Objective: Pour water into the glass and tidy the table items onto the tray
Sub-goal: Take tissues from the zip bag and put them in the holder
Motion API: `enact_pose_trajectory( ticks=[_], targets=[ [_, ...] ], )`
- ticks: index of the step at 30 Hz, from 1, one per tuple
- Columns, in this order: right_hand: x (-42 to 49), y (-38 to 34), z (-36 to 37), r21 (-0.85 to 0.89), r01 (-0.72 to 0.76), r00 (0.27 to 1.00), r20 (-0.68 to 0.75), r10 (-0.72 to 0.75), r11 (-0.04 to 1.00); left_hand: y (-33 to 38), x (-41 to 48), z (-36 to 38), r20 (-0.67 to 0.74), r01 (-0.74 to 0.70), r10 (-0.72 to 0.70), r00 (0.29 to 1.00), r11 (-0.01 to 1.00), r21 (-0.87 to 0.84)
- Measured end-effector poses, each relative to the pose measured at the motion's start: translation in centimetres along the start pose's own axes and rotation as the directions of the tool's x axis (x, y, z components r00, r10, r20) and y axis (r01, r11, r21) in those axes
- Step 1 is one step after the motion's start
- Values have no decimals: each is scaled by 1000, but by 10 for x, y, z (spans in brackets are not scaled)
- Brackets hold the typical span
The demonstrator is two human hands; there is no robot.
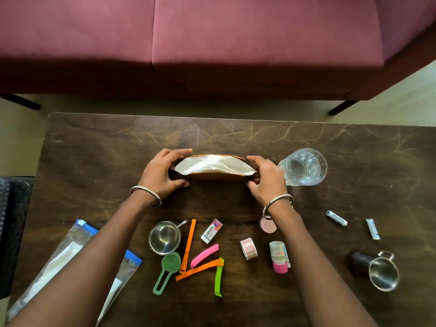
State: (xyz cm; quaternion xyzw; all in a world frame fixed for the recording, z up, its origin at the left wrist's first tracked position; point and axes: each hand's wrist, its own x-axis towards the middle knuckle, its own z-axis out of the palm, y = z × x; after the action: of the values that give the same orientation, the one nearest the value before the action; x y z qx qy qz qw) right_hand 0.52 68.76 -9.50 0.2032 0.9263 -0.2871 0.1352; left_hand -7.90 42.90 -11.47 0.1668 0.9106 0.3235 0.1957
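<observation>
Fingers (181, 151) of left hand (160, 172) and right hand (266, 178) around tray (212, 176), white napkin (212, 165) inside

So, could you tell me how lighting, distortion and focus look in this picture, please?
Head view: wide-angle lens bends the front edge of the sofa; head view: soft even light, the dark table dim, glints on the glass; head view: centre sharp, the camlin box legible.

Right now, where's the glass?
Head view: the glass stands on the right half of the table, just right of the right hand, which grips the tray.
</observation>
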Motion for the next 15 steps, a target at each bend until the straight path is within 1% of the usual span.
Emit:
enact_pose_trajectory(
  ticks=[2, 4, 15],
  targets=[
    [2, -2, 2, -3, 16, 999, 35, -16, 1000, 2, 2, 2, -7, -17, 17, 1000, 998, 59],
    [3, -4, 4, -16, 27, 999, 23, -26, 1000, 3, 3, 4, -41, -16, 19, 999, 997, 72],
    [3, -4, 11, 19, 30, 999, -41, -29, 999, 0, -2, 8, -85, -7, 8, 996, 1000, 23]
  ],
)
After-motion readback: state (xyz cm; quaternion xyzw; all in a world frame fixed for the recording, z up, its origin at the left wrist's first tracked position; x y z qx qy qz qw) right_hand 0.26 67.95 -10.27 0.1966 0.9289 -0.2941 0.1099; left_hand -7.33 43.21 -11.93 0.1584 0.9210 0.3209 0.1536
